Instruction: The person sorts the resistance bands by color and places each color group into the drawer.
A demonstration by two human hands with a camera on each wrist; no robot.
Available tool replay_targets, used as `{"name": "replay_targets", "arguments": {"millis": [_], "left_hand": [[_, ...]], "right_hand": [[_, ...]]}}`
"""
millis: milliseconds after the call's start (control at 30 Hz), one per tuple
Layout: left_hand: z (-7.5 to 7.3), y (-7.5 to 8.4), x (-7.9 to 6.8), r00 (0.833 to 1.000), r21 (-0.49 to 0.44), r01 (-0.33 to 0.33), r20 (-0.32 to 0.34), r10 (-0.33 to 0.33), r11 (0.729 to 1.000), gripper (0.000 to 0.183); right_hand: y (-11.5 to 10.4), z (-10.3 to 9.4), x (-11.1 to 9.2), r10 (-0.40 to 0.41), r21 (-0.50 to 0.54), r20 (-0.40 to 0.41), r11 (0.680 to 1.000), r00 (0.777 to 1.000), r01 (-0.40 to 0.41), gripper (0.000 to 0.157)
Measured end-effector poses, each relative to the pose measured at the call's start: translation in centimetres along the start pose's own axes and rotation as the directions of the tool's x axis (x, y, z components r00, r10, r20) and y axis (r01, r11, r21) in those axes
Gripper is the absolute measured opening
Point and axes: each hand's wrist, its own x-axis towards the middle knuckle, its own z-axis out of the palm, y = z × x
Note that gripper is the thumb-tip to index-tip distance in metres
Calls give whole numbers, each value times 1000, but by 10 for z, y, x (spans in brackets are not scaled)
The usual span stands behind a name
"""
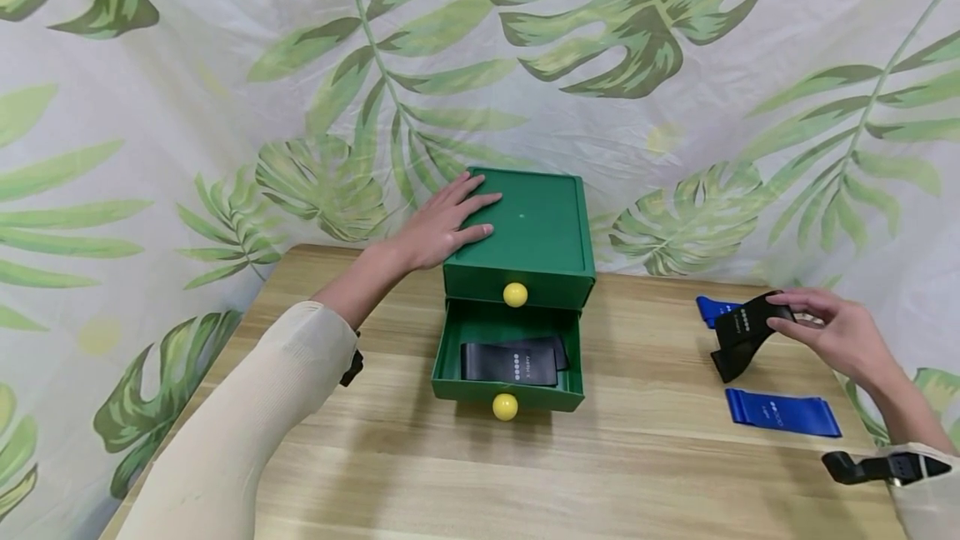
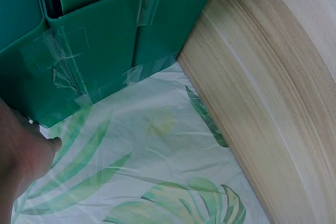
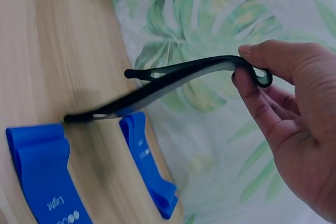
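My left hand (image 1: 438, 227) rests flat on the left part of the top of a green drawer cabinet (image 1: 536, 223), fingers spread. The cabinet's lower drawer (image 1: 450, 357) is pulled out, and black resistance bands (image 1: 506, 362) lie folded inside it. At the right, my right hand (image 1: 840, 332) pinches another black resistance band (image 3: 173, 80) by one end between thumb and fingers. That band hangs folded and slanting, its lower end low over the table. Two blue resistance bands lie near it: one in front (image 1: 783, 412), the other behind (image 1: 712, 309), partly hidden by the black band.
Yellow round knobs sit on the upper drawer (image 1: 515, 295) and the lower one (image 1: 505, 407). Clear tape (image 2: 149, 9) shows on the cabinet's side. A leaf-print cloth (image 1: 450, 65) hangs behind the wooden table (image 1: 637, 457).
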Motion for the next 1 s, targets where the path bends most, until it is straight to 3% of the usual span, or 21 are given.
{"name": "replay_targets", "arguments": {"millis": [167, 500, 1000], "left_hand": [[0, -1, 1, 1000, -1, 1, -3, -1, 1000, 62], [2, 0, 1, 1000, 5, 4, -1, -4, 1000, 62], [0, 2, 0, 1000, -9, 6, -9, -6, 1000, 62]], "right_hand": [[-17, 3, 3, -42, -16, -10, 999, 999, 42, 28], [-43, 11, 9, -118, 52, -20, 992, 993, 119, 30], [-82, 16, 13, -134, 178, -65, 974, 989, 143, 34]]}}
